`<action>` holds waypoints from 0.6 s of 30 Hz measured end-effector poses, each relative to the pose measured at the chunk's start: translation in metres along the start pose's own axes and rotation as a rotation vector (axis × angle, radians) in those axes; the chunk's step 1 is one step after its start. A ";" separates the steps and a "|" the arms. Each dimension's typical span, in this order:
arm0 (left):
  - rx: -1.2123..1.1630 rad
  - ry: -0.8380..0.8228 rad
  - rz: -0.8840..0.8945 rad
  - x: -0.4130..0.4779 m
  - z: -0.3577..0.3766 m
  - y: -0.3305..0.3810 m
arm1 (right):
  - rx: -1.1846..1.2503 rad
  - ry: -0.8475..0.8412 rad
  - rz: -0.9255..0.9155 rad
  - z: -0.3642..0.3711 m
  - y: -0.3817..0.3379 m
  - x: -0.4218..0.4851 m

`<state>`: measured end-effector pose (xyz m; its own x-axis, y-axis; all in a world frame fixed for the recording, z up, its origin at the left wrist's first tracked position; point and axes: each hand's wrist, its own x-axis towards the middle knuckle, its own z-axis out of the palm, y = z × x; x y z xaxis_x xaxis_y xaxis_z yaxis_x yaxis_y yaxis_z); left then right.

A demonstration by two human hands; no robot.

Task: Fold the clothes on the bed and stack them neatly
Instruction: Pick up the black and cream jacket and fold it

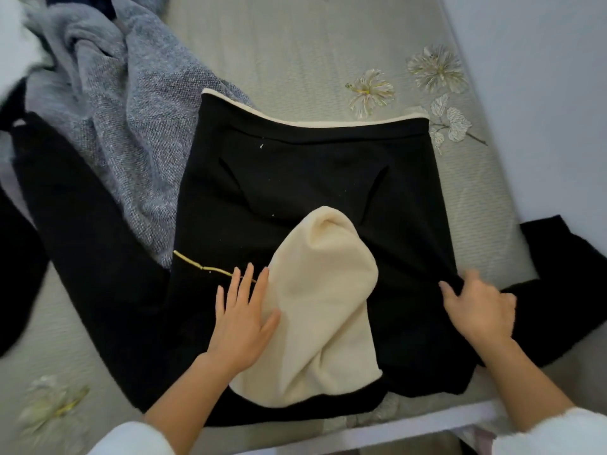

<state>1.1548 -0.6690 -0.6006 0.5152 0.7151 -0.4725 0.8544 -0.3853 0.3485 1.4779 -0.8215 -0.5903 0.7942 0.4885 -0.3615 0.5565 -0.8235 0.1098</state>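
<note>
A black hooded sweatshirt [305, 178] lies spread flat on the bed, hem toward the far side. Its cream fleece-lined hood [322, 307] is laid over the body near me. One black sleeve [92, 257] stretches out to the left, the other [565, 277] to the right. My left hand [244, 315] lies flat with straight fingers on the sweatshirt at the hood's left edge. My right hand [481, 307] has its fingers curled into the black cloth at the right shoulder.
A crumpled grey knit garment [131, 93] lies at the back left, partly under the sweatshirt. The bed cover [328, 44] is pale green with embroidered flowers. A pale wall [542, 77] borders the right side; the bed's white front edge [377, 428] is near me.
</note>
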 end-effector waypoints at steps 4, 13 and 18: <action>-0.348 0.066 -0.099 -0.022 0.013 0.013 | 0.066 0.161 -0.217 0.012 -0.008 -0.040; -0.795 0.236 -0.308 -0.037 -0.006 0.029 | -0.034 -0.156 -0.820 0.042 0.036 -0.120; -0.616 -0.074 -0.457 -0.052 0.020 0.033 | -0.113 0.028 -0.620 0.047 0.046 -0.117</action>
<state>1.1576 -0.7305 -0.5813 0.1415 0.6760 -0.7232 0.8032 0.3486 0.4831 1.3987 -0.9302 -0.5866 0.3209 0.8740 -0.3650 0.9367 -0.3499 -0.0143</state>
